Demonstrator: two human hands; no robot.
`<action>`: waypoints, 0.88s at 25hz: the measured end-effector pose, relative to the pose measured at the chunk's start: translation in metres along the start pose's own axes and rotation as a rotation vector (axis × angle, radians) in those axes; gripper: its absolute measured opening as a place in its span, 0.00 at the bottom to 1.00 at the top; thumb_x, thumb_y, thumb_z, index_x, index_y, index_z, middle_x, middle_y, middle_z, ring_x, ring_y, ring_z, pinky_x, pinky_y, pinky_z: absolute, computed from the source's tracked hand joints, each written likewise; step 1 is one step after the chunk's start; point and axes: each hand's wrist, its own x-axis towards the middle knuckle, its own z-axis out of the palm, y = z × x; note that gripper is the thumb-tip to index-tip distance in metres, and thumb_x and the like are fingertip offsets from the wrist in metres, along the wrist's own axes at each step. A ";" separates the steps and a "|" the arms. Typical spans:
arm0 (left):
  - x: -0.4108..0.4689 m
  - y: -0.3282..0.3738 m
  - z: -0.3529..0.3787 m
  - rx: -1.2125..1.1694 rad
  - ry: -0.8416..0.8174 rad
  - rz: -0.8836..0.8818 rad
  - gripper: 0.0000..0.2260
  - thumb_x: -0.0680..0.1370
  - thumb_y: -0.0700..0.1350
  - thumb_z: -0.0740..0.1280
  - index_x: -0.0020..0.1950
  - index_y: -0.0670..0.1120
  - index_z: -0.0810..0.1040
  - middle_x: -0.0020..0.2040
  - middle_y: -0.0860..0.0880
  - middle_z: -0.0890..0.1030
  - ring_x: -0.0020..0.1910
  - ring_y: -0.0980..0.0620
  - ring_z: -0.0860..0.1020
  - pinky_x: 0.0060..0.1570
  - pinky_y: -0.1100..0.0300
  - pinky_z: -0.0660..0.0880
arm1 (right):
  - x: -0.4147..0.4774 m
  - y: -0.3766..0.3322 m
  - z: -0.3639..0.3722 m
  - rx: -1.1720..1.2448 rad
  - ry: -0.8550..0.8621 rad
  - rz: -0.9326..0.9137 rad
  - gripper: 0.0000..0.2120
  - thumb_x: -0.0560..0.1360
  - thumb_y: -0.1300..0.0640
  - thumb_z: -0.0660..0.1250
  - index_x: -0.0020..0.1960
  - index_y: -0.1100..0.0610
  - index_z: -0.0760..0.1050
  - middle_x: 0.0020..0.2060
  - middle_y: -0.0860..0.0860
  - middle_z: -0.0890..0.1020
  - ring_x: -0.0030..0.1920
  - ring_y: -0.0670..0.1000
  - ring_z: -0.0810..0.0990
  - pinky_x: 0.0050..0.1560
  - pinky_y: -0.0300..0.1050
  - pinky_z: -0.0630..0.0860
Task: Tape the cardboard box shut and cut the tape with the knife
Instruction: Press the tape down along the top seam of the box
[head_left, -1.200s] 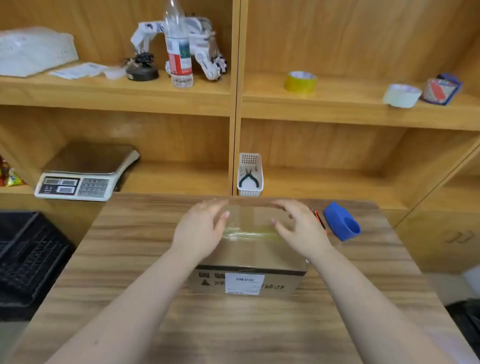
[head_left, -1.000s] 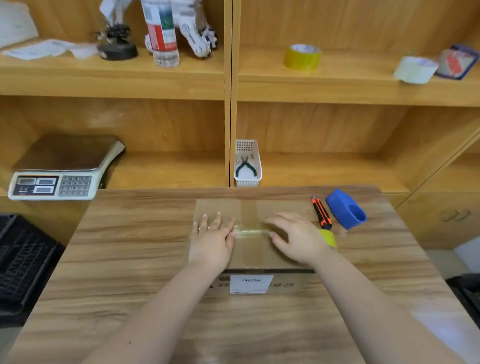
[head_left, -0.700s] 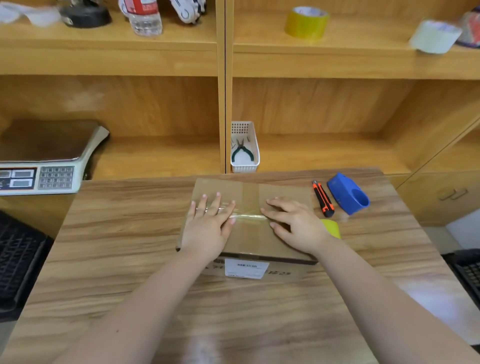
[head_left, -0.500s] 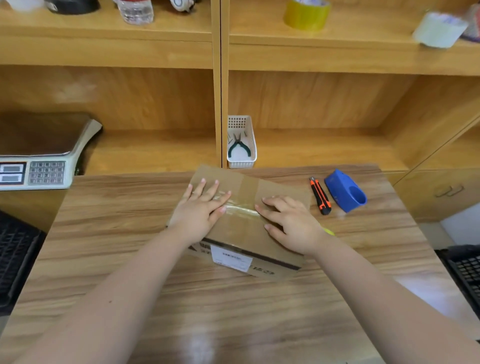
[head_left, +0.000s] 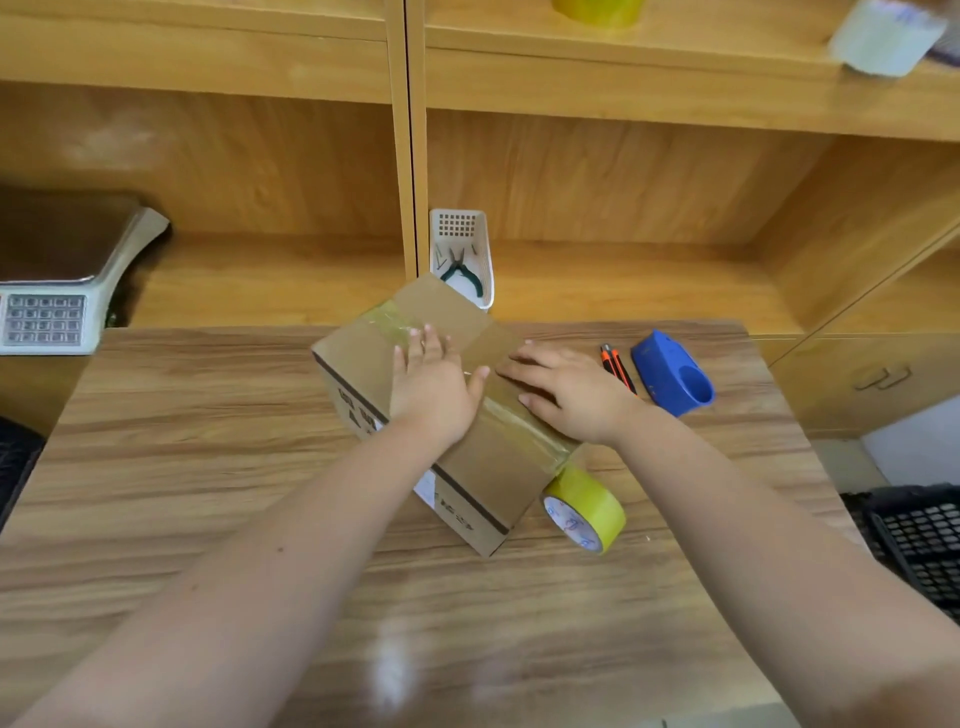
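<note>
A brown cardboard box (head_left: 498, 467) sits turned at an angle in the middle of the wooden table (head_left: 208, 467). A strip of clear yellowish tape (head_left: 524, 421) runs across its closed top and down to a yellow tape roll (head_left: 592, 506) that hangs at the box's near right corner. My left hand (head_left: 431, 387) lies flat on the box top, fingers spread. My right hand (head_left: 566, 392) presses flat on the top beside it. An orange and black knife (head_left: 618, 366) lies on the table right of the box.
A blue tape dispenser (head_left: 672, 374) lies beside the knife. A white basket with pliers (head_left: 462, 257) stands on the shelf behind the box. A weighing scale (head_left: 57, 280) is at the left. Black crates (head_left: 919, 535) stand on the floor at right. Tape rolls sit on the upper shelf.
Both hands have rotated the box clockwise on the table, and the yellow tape roll has come into view at its near corner. The head camera has tilted further down.
</note>
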 end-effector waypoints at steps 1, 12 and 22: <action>-0.002 0.004 0.006 0.022 0.006 -0.007 0.36 0.79 0.64 0.47 0.78 0.40 0.51 0.79 0.38 0.48 0.79 0.40 0.45 0.76 0.44 0.43 | -0.002 0.003 0.004 0.032 -0.001 -0.002 0.21 0.79 0.53 0.58 0.71 0.50 0.65 0.71 0.53 0.67 0.74 0.56 0.59 0.70 0.58 0.62; 0.029 -0.041 -0.009 0.066 -0.095 0.439 0.43 0.71 0.72 0.49 0.79 0.50 0.46 0.80 0.48 0.43 0.79 0.51 0.41 0.77 0.51 0.40 | -0.034 -0.051 0.014 -0.037 0.006 0.121 0.24 0.79 0.46 0.56 0.74 0.51 0.60 0.72 0.54 0.64 0.69 0.57 0.60 0.66 0.57 0.66; 0.025 -0.054 -0.002 -0.048 0.047 0.438 0.44 0.67 0.76 0.53 0.78 0.56 0.55 0.79 0.55 0.51 0.78 0.58 0.47 0.77 0.54 0.45 | -0.030 0.130 0.088 0.347 -0.026 0.908 0.24 0.75 0.59 0.64 0.70 0.58 0.65 0.65 0.62 0.70 0.61 0.63 0.72 0.59 0.53 0.71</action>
